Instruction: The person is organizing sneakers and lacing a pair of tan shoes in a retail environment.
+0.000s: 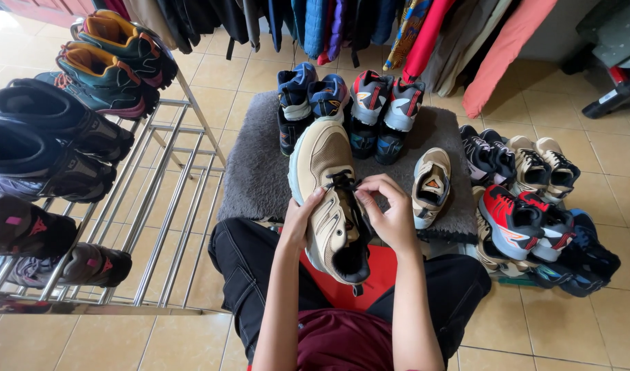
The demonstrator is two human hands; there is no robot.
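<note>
From my feed I see the tan sneaker [329,199] held up over the lap, toe pointing away toward the grey mat [256,172], heel opening nearest the body. My left hand [300,220] is wrapped around the shoe's left flank, fingers curled closed against the side panel and steadying it. My right hand [390,209] sits just beside the tongue on the other side, thumb and fingers pinched shut on the black lace [342,181] near the top of the lacing. The sneaker looks like smooth synthetic leather with beige mesh over the toe, a pale rounded sole and a dark padded lining. Its mate, a second tan sneaker [430,184], lies on the mat just to the right of my right hand, apart from it. The mat is shaggy and soft-looking, lying on glossy cream floor tiles [603,158]. At its far edge stand two pairs of bulky high-tops, a blue pair [308,96] and a grey-and-red pair [387,103]. To the right, a heap of low sneakers [535,206] in red, black, white and blue crowds the floor. To the left, a metal shoe rack [171,192] of shiny round bars carries dark hiking boots [54,137]. Hanging clothes [370,24] line the back.
</note>
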